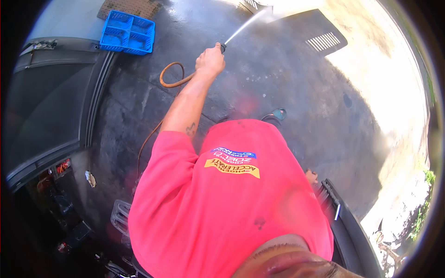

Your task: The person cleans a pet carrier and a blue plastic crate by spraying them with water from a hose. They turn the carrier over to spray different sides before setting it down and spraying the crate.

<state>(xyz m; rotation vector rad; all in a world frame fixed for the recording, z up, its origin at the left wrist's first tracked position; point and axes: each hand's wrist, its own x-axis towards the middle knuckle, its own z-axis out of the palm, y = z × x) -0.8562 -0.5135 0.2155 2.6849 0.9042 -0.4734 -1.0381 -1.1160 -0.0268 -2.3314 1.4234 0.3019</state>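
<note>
My left hand [211, 60] is closed around a dark nozzle [223, 47], its arm stretched forward. A white jet of water [243, 28] shoots from the nozzle toward the top right. An orange-brown hose [172, 85] loops beside the wrist and runs down along the left of my body. My right hand [311, 176] hangs low on the right, mostly hidden by the red shirt [278, 208]. Its visible fingers are slightly bent and hold nothing that I can see.
A blue divided crate [127, 33] stands at the upper left by a brown perforated mat [132, 7]. Dark slotted shape [324, 39] lies upper right on the wet floor [259, 78]. Left is a dark door [51, 102]; a black panel [350, 231] rises at lower right.
</note>
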